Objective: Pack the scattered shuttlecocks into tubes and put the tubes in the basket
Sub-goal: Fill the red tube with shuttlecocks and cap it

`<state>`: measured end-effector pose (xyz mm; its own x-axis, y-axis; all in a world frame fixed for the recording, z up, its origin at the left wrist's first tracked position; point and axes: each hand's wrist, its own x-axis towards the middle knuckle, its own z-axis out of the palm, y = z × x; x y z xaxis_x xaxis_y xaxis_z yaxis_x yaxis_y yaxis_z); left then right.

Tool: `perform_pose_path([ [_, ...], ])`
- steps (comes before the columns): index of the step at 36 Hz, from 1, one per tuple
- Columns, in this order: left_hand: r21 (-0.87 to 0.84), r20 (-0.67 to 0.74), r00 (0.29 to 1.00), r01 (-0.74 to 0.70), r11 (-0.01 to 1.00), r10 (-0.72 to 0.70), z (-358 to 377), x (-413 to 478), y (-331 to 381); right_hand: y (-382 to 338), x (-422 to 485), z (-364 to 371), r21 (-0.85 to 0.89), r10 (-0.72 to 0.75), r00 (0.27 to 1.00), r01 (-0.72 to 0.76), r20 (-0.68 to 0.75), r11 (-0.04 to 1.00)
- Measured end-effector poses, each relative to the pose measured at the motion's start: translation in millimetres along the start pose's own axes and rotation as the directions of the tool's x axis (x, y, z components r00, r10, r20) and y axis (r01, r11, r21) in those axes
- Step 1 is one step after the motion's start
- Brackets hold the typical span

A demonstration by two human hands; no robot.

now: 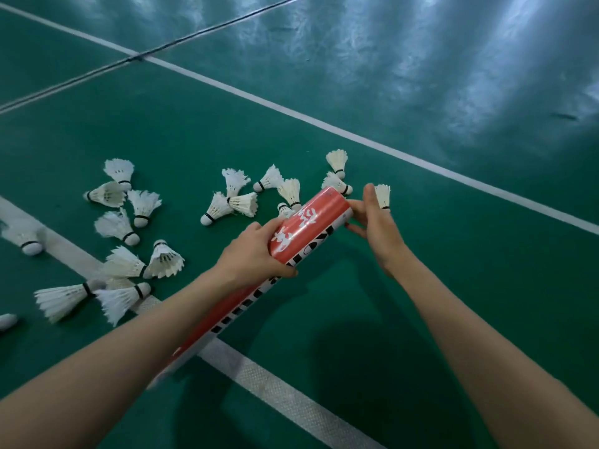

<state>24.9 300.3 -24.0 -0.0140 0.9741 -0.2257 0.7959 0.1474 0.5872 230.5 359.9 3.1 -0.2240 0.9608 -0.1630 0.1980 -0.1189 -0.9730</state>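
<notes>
Red and white tube (311, 222) held tilted in the air, white shuttlecocks (233, 202) scattered on green court (356, 286)

The tube (311, 222) sits in my left fingers (256, 226), its far end touching my right fingers (355, 205). Shuttlecocks (115, 225) lie on the floor (421, 286) to their left, one shuttlecock (383, 196) just behind.

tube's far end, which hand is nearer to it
Right. The right hand is at the far end of the tube; the left hand grips it farther back, nearer its middle.
</notes>
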Motion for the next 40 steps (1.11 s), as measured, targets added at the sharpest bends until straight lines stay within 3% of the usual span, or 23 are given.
perform_pose_path([
  [6, 0.024, -0.028, 0.996, 0.086, 0.996, -0.085, 6.6, 10.6, -25.3, 32.3, 34.6, 24.7, -0.071, 0.061, 0.998, -0.061, -0.002, 0.996],
  [12, 0.018, -0.039, 0.973, 0.228, 0.973, -0.227, 2.9, 19.4, -68.8, 74.8, 67.5, 54.6, -0.308, 0.121, 0.992, -0.107, 0.026, 0.945],
  [26, 0.036, 0.063, 0.957, 0.28, 0.959, -0.282, 2.4, 14.9, -118.3, 90.0, 108.7, 123.9, -0.119, 0.271, 0.959, -0.261, 0.082, 0.958],
  [30, 0.032, 0.062, 0.957, 0.282, 0.959, -0.283, 1.6, 14.1, -118.9, 93.7, 106.6, 120.3, -0.07, 0.231, 0.97, -0.237, -0.076, 0.969],
  [35, 0.012, 0.089, 0.956, 0.278, 0.96, -0.278, 1.1, 12.2, -111.7, 91.2, 87.1, 95.5, -0.019, 0.081, 0.94, -0.093, -0.331, 0.995],
  [40, 0.072, 0.167, 0.959, 0.219, 0.973, -0.228, 11.7, 8.7, -89.8, 81.5, 70.1, 61.9, -0.171, -0.086, 0.921, 0.021, -0.38, 0.985],
])
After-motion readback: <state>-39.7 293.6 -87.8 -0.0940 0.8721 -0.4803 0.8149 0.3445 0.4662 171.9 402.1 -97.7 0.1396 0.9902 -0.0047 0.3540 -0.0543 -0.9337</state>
